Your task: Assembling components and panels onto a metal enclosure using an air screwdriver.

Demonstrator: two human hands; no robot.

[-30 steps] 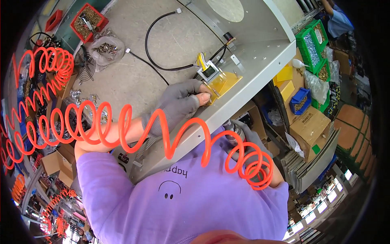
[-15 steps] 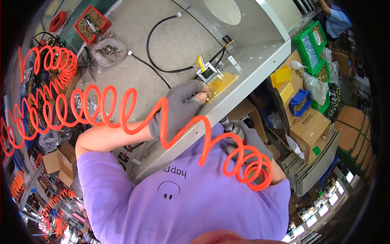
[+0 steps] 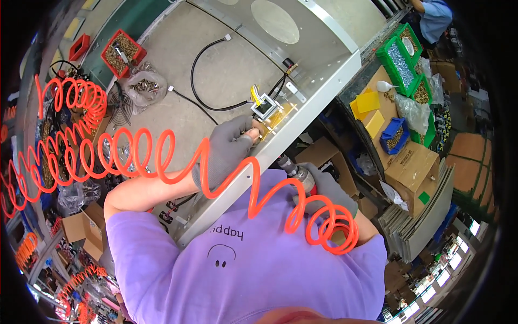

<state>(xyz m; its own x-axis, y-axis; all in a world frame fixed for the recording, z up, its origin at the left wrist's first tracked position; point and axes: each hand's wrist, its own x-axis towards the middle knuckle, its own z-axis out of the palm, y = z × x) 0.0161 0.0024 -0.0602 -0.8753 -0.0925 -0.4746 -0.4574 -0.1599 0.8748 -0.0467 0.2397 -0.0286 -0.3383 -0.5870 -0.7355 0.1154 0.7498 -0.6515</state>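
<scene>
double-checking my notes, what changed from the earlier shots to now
The right hand has brought its power tool into fuller view, nose toward the upper left. The view shifted, leaving the grey casing further left in the picture. Nothing was visibly taken up or let go; the left hand stays at the yellow sheet.

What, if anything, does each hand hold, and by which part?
Right hand: a power driver, by its body. Left hand: at the edge of the yellow plate; hold unclear.
</scene>
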